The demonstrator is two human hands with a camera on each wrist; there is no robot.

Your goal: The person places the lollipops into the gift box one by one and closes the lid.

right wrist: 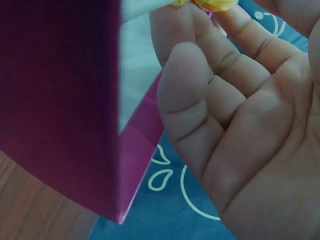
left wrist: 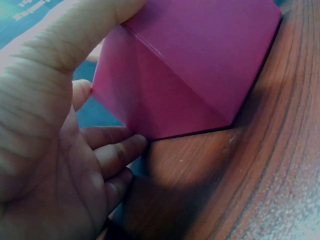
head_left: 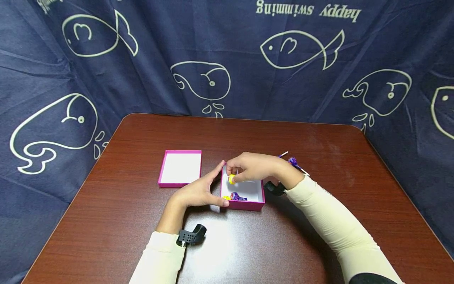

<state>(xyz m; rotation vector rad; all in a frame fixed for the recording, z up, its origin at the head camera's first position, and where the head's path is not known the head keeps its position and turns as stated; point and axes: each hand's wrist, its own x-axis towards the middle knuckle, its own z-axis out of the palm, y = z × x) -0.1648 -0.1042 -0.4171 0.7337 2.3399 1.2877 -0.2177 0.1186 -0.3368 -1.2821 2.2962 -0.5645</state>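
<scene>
A pink box (head_left: 244,206) with a white inside stands without its cover on the table. My left hand (head_left: 200,191) holds its left side, thumb at the near corner and fingers along the far left; in the left wrist view the thumb lies over the box's pink edge (left wrist: 185,70). Inside the box, my right hand (head_left: 253,165) pinches a yellow-wrapped lollipop (head_left: 231,179), whose yellow wrapper (right wrist: 217,4) shows at the top of the right wrist view. A purple-wrapped lollipop (head_left: 237,196) and another yellow one (head_left: 226,198) lie along the box's near wall.
Left of the box lies a shallow pink lid (head_left: 182,167), white side up. Purple-wrapped lollipops (head_left: 293,161) with white sticks lie to the right, partly behind my right forearm. The brown table (head_left: 149,134) meets a dark blue curtain (head_left: 241,90) with fish drawings.
</scene>
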